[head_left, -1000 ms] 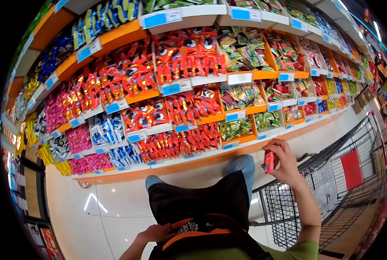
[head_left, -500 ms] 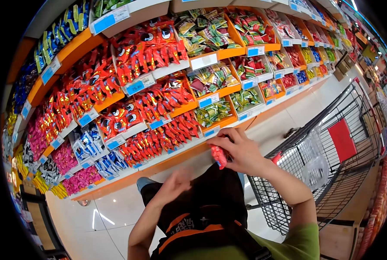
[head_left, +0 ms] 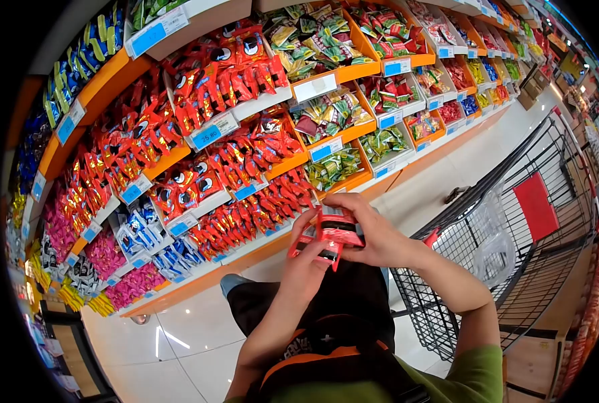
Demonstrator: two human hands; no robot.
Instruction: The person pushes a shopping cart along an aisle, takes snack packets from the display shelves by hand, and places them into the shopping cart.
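Note:
My right hand (head_left: pixel 378 235) is closed on a red candy packet (head_left: pixel 340 227) with a dark band across it, in front of the lower shelf. Close against it, my left hand (head_left: pixel 303 260) grips a red-and-black candy packet (head_left: pixel 328 254) between thumb and fingers. The two red pieces touch or overlap, and I cannot tell whether they are separate packets. Fingers cover parts of both. Just beyond my hands lies a tray of red wrapped candies (head_left: pixel 252 215), with green-wrapped candies (head_left: pixel 333 172) to its right.
Tiered shelves with orange edges and blue-and-white price tags (head_left: pixel 213 131) curve across the front. Pink-wrapped candies (head_left: pixel 135 285) fill a low tray at left. To my right stands a black wire shopping cart (head_left: pixel 440 299) with a red panel and a clear plastic bag (head_left: pixel 491 252).
My left hand has risen from near my lap to meet my right hand and now grips red packaging. The right hand has turned its packet, showing a dark band. The view has shifted slightly.

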